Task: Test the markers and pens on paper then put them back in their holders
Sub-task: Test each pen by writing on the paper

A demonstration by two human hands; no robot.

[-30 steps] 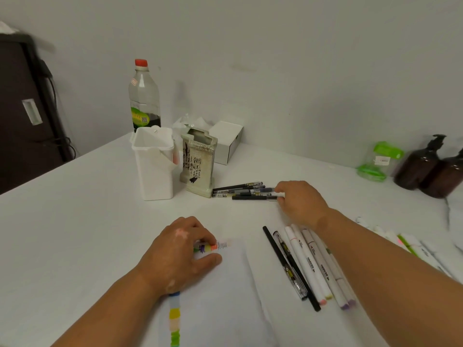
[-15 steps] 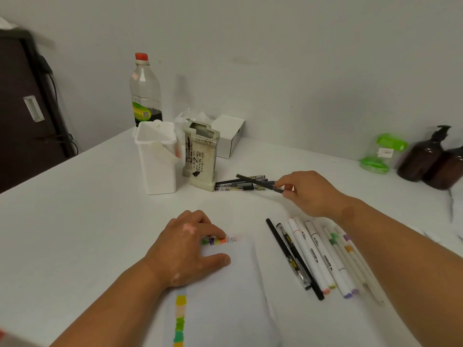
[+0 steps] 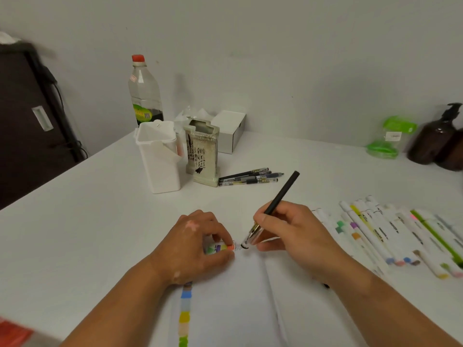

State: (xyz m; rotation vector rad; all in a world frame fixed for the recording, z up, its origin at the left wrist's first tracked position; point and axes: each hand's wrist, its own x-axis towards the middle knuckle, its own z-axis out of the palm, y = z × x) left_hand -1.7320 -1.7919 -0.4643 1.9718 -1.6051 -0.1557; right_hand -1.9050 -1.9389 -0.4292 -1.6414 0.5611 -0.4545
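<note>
Step in hand: testing a pen. R hand (image 3: 293,236) has the black pen (image 3: 278,204) in a writing grip, w/ thumb, index + middle finger closed round the lower barrel. The top of the barrel leans away toward 1 o'clock. The nib sits on the paper (image 3: 238,301), right at the end of a small black scribble (image 3: 237,246).

L hand (image 3: 198,246) is at 9 o'clock of the nib. Its fingers are loosely bent, tips pressing the sheet's top corner flat by the colour swatches (image 3: 185,316). It grips nothing that I can see.

My read on progress: the markers (image 3: 375,236) look swatched. They lie in a row at 3 o'clock, none in a holder yet. The gel pens (image 3: 250,177) lie at 12 o'clock, just beside the foot of the ceramic pen holder (image 3: 203,156). The white plastic holder (image 3: 159,156) stands close by at 11 o'clock.

Next, prob.: a short scribble w/ light pressure while the L hand stops the sheet sliding. Then lift the pen & set it w/ the other pens, or drop it into the ceramic holder. Can't tell where its cap is.
</note>
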